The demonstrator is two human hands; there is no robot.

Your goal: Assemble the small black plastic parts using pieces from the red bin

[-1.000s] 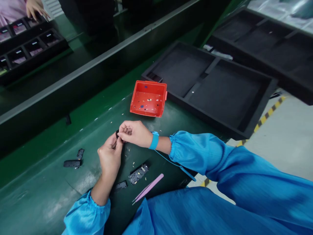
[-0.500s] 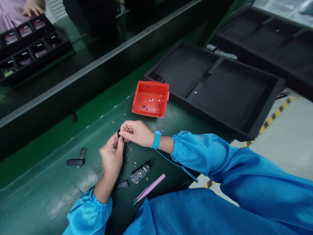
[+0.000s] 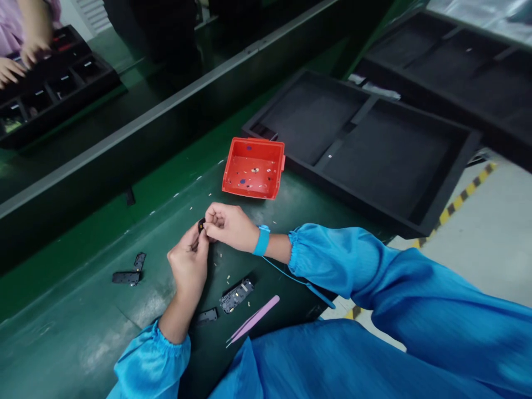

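Observation:
My left hand (image 3: 190, 256) is closed on a small black electronic part (image 3: 201, 225), only the upper end of which shows, with a yellowish spot on it. Against that part my right hand (image 3: 233, 226) is pinched; what lies between its fingertips, if anything, is hidden. A blue strap with a cord is round my right wrist. Below the hands lie a black circuit module (image 3: 236, 295), a smaller black piece (image 3: 206, 316) and pink tweezers (image 3: 253, 321). Two more black pieces (image 3: 127, 277) lie together to the left.
Beyond my hands stands a red bin (image 3: 253, 192) with small scraps inside. Large black trays (image 3: 394, 160) fill the right back. A black piece (image 3: 130, 196) lies by the raised ledge. Across it, another person's hands (image 3: 35, 51) are over a compartmented black tray (image 3: 89, 91).
The small black part between my hands has turned slightly and shows more of its face. Across the ledge, the other person's hands have moved over their tray. The view has shifted a little.

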